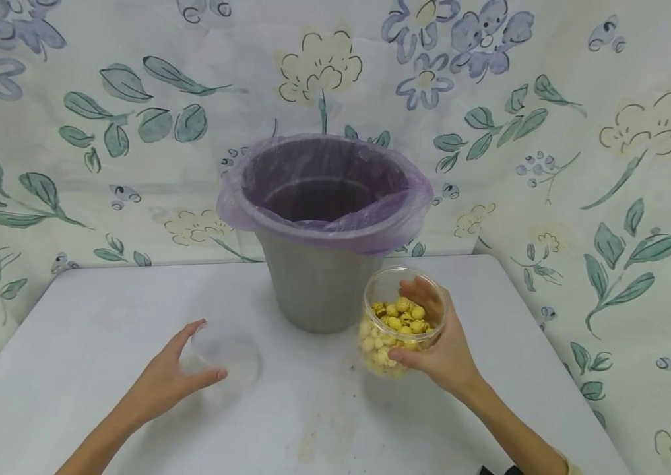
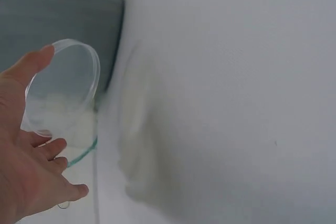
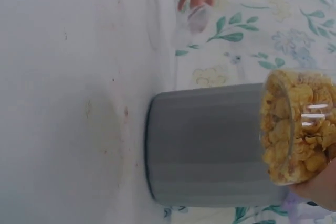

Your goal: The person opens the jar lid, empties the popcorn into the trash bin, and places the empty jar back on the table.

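One clear lid in the head view is pinched by its rim between the left hand's thumb and finger, probably because so thin a disc gives little else to hold. It lies toward seven o'clock from the bin. The right hand curls round the side of a jar of popcorn, between four and five o'clock from the bin, mouth upward, likely so nothing spills. The bag folds outward over the bin's rim, presumably so it won't slip in. Patterned cloth closes off the table's far edge at twelve o'clock; there is open room between lid and jar.

From the left wrist, the lid stands on edge near nine o'clock, off the table, the bin behind it toward ten. Room to move spreads from one to five o'clock.

From the right wrist, the jar is lifted at three o'clock, overlapping the bin; whether they touch I cannot tell. Table stretches away toward nine o'clock
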The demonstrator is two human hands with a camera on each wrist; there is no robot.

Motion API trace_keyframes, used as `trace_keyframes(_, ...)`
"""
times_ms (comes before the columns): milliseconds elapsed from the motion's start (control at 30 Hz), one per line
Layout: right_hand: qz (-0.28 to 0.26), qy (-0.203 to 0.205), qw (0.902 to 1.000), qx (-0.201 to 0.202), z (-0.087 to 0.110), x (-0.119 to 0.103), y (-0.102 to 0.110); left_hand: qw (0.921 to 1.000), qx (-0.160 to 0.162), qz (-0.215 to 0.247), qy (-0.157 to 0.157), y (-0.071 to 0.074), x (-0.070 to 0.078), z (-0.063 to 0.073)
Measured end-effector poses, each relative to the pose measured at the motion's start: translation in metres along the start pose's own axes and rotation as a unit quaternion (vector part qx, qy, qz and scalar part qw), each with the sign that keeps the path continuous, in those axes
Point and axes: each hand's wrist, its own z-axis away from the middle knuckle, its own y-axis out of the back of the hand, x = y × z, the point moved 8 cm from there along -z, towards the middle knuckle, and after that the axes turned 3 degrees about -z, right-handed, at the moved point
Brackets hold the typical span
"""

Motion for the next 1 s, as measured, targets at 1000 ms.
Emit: trace_keyframes(1000, 0.048, 0.017, 0.9982, 0.032, -0.025, -0.020, 0.038, 0.9869, 0.028, -0.144, -0.068, -0.009, -0.050, 0.001)
